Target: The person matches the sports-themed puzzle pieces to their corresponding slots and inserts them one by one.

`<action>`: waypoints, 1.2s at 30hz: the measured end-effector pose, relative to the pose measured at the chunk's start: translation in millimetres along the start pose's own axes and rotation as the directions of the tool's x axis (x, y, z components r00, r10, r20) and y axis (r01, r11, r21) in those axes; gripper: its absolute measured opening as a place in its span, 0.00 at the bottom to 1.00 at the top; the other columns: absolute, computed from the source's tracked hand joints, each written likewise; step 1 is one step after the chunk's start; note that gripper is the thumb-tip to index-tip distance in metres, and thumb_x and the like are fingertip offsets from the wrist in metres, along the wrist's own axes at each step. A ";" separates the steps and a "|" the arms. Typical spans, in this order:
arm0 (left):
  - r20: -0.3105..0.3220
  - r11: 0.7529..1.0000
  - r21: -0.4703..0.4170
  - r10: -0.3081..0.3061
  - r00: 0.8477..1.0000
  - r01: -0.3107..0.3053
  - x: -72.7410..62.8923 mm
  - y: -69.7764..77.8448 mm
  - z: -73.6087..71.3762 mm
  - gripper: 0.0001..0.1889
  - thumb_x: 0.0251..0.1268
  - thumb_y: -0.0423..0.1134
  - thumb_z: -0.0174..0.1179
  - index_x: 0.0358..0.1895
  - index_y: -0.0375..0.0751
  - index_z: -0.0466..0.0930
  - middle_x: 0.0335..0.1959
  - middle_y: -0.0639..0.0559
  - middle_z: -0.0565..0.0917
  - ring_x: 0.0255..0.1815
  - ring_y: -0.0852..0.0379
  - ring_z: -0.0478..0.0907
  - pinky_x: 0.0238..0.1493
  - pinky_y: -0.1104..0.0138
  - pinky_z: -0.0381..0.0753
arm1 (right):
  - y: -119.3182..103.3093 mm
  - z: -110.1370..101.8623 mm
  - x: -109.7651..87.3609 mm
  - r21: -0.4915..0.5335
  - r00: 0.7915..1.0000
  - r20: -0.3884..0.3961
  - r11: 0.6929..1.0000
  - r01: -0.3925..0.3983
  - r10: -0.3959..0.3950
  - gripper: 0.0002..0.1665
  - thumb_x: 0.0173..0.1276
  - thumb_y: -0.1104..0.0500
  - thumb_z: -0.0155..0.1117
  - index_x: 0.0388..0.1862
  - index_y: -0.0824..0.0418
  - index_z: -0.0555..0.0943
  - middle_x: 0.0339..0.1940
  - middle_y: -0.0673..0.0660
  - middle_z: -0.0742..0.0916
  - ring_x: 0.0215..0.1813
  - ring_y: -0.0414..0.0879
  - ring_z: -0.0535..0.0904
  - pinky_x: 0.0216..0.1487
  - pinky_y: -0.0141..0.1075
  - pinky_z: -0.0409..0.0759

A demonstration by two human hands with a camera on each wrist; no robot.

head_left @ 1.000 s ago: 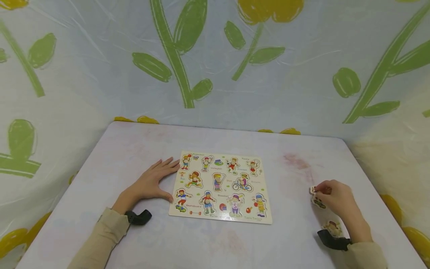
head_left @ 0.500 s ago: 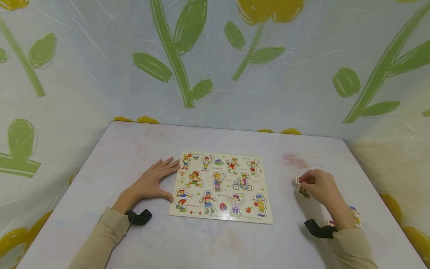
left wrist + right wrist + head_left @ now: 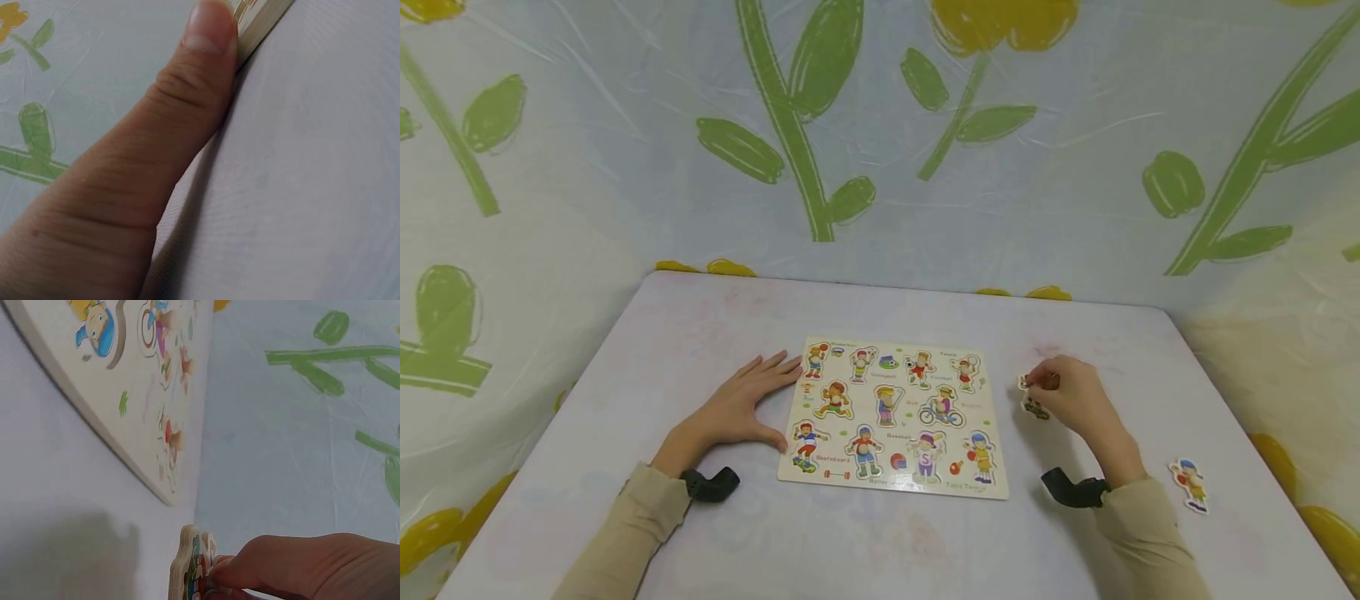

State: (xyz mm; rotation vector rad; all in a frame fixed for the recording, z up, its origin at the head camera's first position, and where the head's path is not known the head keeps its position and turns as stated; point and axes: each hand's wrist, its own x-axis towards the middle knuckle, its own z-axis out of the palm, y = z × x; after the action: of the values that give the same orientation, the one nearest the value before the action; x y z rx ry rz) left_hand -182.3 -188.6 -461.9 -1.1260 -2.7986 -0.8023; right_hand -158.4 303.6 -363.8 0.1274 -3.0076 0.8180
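Note:
A wooden puzzle board, covered with small painted sports figures, lies flat on the table. My left hand rests spread at its left side, fingertips and thumb right at the edge. In the left wrist view, the thumb lies against the board's side. Right of the board, my right hand pinches a painted wooden figure puzzle piece between thumb and fingers. The right wrist view shows the puzzle piece standing on edge near a corner of the board; the fingers hide part of its picture.
A loose puzzle piece, a figure with blue headwear and a red ball, lies on the table beyond the right forearm. Black wrist cameras stick out from both wrists. A flower-patterned sheet hangs behind the table.
My right hand has moved left and slightly away from me, carrying the puzzle piece closer to the board. The loose puzzle piece at the right has come into view. My left hand stays still.

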 end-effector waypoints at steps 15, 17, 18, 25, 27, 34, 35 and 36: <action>0.005 1.000 0.022 -0.005 1.000 0.005 -0.7 1.0 -1.1 0.64 0.33 0.78 0.67 0.76 0.43 0.63 0.78 0.49 0.60 0.80 0.43 0.48 0.78 0.48 0.43 | -53.4 24.1 23.2 0.052 0.993 0.019 0.992 0.119 -0.120 0.04 0.60 0.69 0.66 0.34 0.67 0.85 0.34 0.59 0.83 0.33 0.50 0.77 0.34 0.40 0.80; 0.012 1.000 0.027 -0.012 1.000 0.011 -0.7 1.8 -1.5 0.64 0.33 0.79 0.66 0.76 0.43 0.62 0.78 0.49 0.59 0.80 0.44 0.48 0.78 0.48 0.43 | -60.1 27.3 25.5 0.060 0.990 0.021 0.989 0.136 -0.137 0.04 0.59 0.69 0.67 0.34 0.67 0.85 0.33 0.59 0.83 0.33 0.50 0.78 0.34 0.40 0.80; 0.015 0.999 0.028 -0.015 1.000 0.015 -0.6 2.2 -1.9 0.64 0.33 0.79 0.66 0.76 0.44 0.62 0.78 0.50 0.59 0.80 0.44 0.48 0.78 0.48 0.43 | -63.7 28.9 26.4 0.065 0.989 0.023 0.987 0.145 -0.147 0.03 0.59 0.69 0.67 0.34 0.66 0.85 0.33 0.58 0.83 0.33 0.49 0.78 0.34 0.40 0.80; 0.024 0.999 0.037 -0.020 1.000 0.019 -0.1 4.9 -3.4 0.64 0.35 0.80 0.64 0.76 0.43 0.62 0.78 0.49 0.59 0.80 0.44 0.47 0.78 0.48 0.43 | -86.8 39.0 31.6 0.096 0.976 0.027 0.973 0.211 -0.215 0.03 0.59 0.70 0.67 0.33 0.67 0.85 0.31 0.57 0.82 0.31 0.48 0.77 0.33 0.39 0.79; 0.023 0.999 0.041 -0.017 1.000 0.016 0.0 5.3 -3.6 0.64 0.34 0.79 0.65 0.76 0.43 0.62 0.78 0.49 0.59 0.80 0.44 0.48 0.78 0.48 0.43 | -93.2 41.9 32.5 0.103 0.973 0.031 0.970 0.222 -0.227 0.03 0.59 0.70 0.67 0.33 0.66 0.85 0.31 0.56 0.82 0.31 0.47 0.76 0.32 0.38 0.78; 0.019 0.999 0.040 -0.012 1.000 0.011 0.7 4.5 -2.0 0.64 0.34 0.79 0.65 0.76 0.44 0.62 0.78 0.50 0.59 0.80 0.44 0.48 0.78 0.47 0.43 | -115.9 52.4 34.5 0.145 0.961 0.052 0.954 0.261 -0.271 0.04 0.59 0.70 0.65 0.32 0.65 0.85 0.31 0.55 0.81 0.30 0.46 0.75 0.31 0.38 0.77; 0.019 0.999 0.037 -0.012 1.000 0.011 0.8 4.2 -1.5 0.64 0.34 0.80 0.65 0.76 0.44 0.62 0.78 0.50 0.59 0.80 0.44 0.48 0.78 0.48 0.43 | -119.3 54.1 34.8 0.150 0.959 0.055 0.952 0.266 -0.277 0.04 0.59 0.70 0.65 0.32 0.65 0.86 0.31 0.55 0.81 0.30 0.46 0.75 0.31 0.37 0.77; 0.019 0.999 0.038 -0.013 1.000 0.012 0.9 3.8 -1.0 0.63 0.34 0.80 0.65 0.76 0.44 0.62 0.78 0.50 0.59 0.80 0.45 0.47 0.78 0.48 0.43 | -122.3 55.8 35.0 0.154 0.957 0.057 0.950 0.272 -0.283 0.04 0.59 0.70 0.66 0.32 0.65 0.86 0.31 0.55 0.81 0.30 0.45 0.75 0.31 0.37 0.77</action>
State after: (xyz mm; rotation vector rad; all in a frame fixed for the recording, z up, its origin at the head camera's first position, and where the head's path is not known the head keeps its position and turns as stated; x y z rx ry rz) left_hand -180.5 -186.1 -459.1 -1.1171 -2.8264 -0.7404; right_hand -183.0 167.6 -348.7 0.5845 -2.8990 1.0183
